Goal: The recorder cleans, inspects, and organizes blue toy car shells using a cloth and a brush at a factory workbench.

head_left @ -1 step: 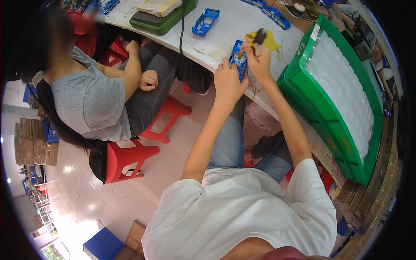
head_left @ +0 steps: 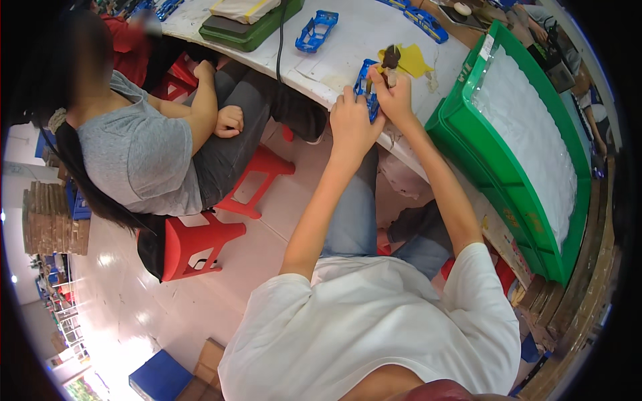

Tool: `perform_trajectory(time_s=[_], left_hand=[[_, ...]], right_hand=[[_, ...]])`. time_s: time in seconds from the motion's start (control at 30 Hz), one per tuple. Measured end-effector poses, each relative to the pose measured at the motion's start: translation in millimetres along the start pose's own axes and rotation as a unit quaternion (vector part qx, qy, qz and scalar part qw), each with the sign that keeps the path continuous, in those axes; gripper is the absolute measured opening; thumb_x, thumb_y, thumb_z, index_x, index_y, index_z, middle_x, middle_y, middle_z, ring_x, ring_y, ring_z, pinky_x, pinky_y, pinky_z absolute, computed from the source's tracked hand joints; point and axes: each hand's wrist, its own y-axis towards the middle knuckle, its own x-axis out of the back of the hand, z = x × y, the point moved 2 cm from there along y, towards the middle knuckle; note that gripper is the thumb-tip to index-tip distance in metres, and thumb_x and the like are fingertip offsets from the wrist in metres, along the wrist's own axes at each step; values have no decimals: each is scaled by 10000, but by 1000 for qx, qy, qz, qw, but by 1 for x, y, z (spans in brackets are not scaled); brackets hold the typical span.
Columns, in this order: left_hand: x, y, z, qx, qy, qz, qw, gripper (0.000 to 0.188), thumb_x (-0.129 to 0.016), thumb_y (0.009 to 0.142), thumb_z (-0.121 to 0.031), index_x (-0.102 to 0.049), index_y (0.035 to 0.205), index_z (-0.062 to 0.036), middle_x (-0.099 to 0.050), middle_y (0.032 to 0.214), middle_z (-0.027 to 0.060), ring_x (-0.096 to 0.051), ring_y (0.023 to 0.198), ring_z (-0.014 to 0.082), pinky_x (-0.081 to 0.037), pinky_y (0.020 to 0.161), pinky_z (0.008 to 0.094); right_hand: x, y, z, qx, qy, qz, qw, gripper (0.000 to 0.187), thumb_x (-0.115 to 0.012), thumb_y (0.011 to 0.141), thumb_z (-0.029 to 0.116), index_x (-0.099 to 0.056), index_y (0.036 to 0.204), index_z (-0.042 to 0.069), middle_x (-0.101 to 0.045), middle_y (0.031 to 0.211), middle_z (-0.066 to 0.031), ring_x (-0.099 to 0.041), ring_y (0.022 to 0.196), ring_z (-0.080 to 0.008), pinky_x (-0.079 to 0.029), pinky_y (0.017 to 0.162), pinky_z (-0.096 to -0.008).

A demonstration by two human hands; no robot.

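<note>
At the table edge my left hand [head_left: 354, 123] is closed round a blue toy car body shell [head_left: 365, 79], an openwork frame with window openings. My right hand [head_left: 394, 97] is closed on a pliers-like tool [head_left: 390, 57] with a dark head and a yellowish handle. The tool's handle lies over the shell, and its head points away from me. My fingers hide part of the shell and the grip. Behind the tool lies a yellow piece of sheet [head_left: 414, 60]. A second blue toy car shell [head_left: 317, 31] rests farther left on the table.
On my right stands a green crate [head_left: 498, 180] lined with white plastic sheet. A green case [head_left: 244, 33] and a black cable [head_left: 279, 50] are at the left of the white table [head_left: 334, 67]. More blue shells [head_left: 424, 25] lie far back. A person [head_left: 140, 147] sits at my left.
My right hand has shifted slightly left, and the tool's dark head has turned and moved a little left. The held shell has dipped slightly toward the left.
</note>
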Motion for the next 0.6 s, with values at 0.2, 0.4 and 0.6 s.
perform_trajectory(time_s=[0.2, 0.4, 0.6], left_hand=[[-2, 0, 2, 2, 10, 5, 1000, 267, -652, 607, -198, -590, 729, 31, -469, 791, 158, -531, 687, 314, -441, 607, 392], [-1, 1, 0, -13, 14, 12, 1000, 276, -655, 625, -210, -589, 742, 31, -468, 790, 153, -532, 683, 310, -439, 604, 390], [-1, 2, -4, -13, 13, 12, 1000, 265, -656, 621, -204, -557, 700, 29, -457, 791, 148, -522, 703, 301, -427, 606, 393]], right_hand=[[0, 9, 11, 25, 21, -23, 999, 213, -584, 803, 184, -592, 701, -3, -540, 540, -95, -511, 466, -188, -368, 444, -289], [0, 4, 3, 0, 13, -13, 1000, 224, -591, 800, 181, -573, 666, 1, -525, 508, -80, -463, 424, -164, -336, 418, -292], [2, 2, -8, -24, -35, 19, 999, 205, -570, 815, 153, -577, 696, -14, -553, 575, -80, -485, 495, -146, -370, 473, -266]])
